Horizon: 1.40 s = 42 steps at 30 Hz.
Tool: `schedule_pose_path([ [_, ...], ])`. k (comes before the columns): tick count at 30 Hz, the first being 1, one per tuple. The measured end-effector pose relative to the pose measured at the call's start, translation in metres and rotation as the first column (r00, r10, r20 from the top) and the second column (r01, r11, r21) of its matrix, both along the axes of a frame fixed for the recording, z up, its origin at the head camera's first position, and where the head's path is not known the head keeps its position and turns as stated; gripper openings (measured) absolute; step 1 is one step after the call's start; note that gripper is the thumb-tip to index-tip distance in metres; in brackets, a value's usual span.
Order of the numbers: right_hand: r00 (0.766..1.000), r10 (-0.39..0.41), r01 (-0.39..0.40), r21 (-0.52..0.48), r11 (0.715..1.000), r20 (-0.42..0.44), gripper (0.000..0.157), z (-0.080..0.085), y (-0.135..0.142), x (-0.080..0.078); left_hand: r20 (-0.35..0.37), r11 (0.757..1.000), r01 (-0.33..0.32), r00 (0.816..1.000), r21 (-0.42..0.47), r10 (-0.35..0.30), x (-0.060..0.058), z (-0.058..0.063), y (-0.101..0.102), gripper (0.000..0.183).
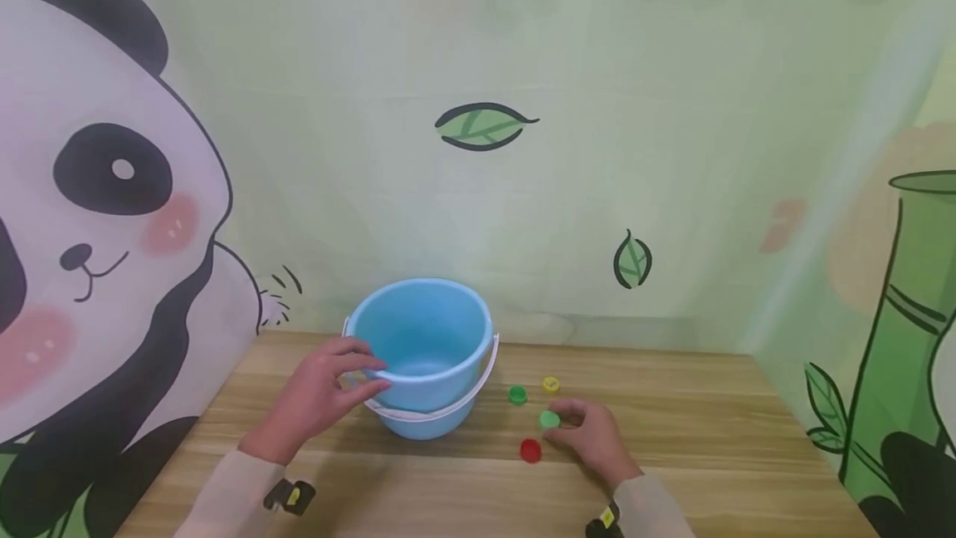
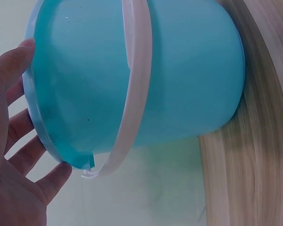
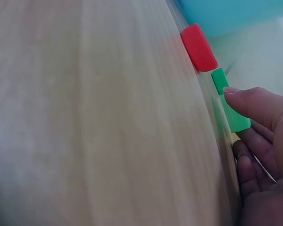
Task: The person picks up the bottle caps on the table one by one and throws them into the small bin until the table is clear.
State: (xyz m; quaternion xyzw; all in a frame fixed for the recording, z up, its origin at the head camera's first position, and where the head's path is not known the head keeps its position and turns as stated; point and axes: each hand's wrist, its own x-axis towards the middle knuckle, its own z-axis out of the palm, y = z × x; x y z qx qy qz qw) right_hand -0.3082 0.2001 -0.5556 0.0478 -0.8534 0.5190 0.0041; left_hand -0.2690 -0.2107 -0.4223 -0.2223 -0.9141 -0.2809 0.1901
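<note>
A light-blue bucket (image 1: 426,393) with a white handle (image 2: 139,80) stands upright on the table. My left hand (image 1: 317,388) holds its near left rim, the thumb outside and the fingers on the inner side. To the bucket's right, my right hand (image 1: 590,438) pinches a light-green bottle cap (image 1: 548,419) at table level, between thumb and fingers. Around it lie a red cap (image 1: 530,450), a darker green cap (image 1: 518,394) and a yellow cap (image 1: 551,384). The right wrist view shows the thumb on the light-green cap's edge, with the red cap (image 3: 199,48) beyond.
The wooden table (image 1: 709,422) ends at the back against a pale-green cloth (image 1: 553,214) printed with leaves. A printed panda (image 1: 112,189) covers the left side, and printed bamboo (image 1: 907,339) is on the right.
</note>
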Motion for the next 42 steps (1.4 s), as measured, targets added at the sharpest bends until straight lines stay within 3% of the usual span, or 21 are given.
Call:
schedule_pose_path([
  [7, 1.000, 0.015, -0.015, 0.027, 1.000, 0.011, 0.036, 0.013, 0.006, 0.000, -0.005, 1.000, 0.004, 1.000, 0.008, -0.003, 0.000, 0.003, 0.001, 0.022],
  [17, 0.998, -0.036, 0.037, -0.024, 0.999, 0.043, 0.044, 0.011, 0.009, 0.003, -0.007, 1.000, 0.018, 1.000, 0.001, -0.018, -0.001, 0.003, 0.002, 0.020],
  [24, 0.997, -0.055, 0.057, -0.034, 0.998, 0.049, 0.046, 0.018, 0.011, 0.003, -0.009, 1.000, 0.013, 1.000, 0.004, -0.013, -0.001, 0.001, 0.001, 0.021],
  [30, 0.998, -0.047, 0.048, -0.019, 0.999, 0.032, 0.045, 0.034, 0.009, 0.006, -0.013, 1.000, 0.008, 1.000, 0.006, -0.008, 0.001, 0.001, 0.001, 0.021],
  [35, 1.000, -0.003, 0.003, -0.019, 1.000, -0.008, 0.035, 0.050, 0.008, 0.010, -0.023, 1.000, 0.008, 1.000, 0.001, -0.008, 0.001, 0.001, 0.000, 0.021],
  [42, 0.999, 0.048, -0.048, -0.011, 0.999, -0.009, 0.036, 0.073, 0.005, 0.014, -0.018, 1.000, 0.014, 1.000, 0.005, -0.014, 0.001, 0.001, 0.000, 0.020],
])
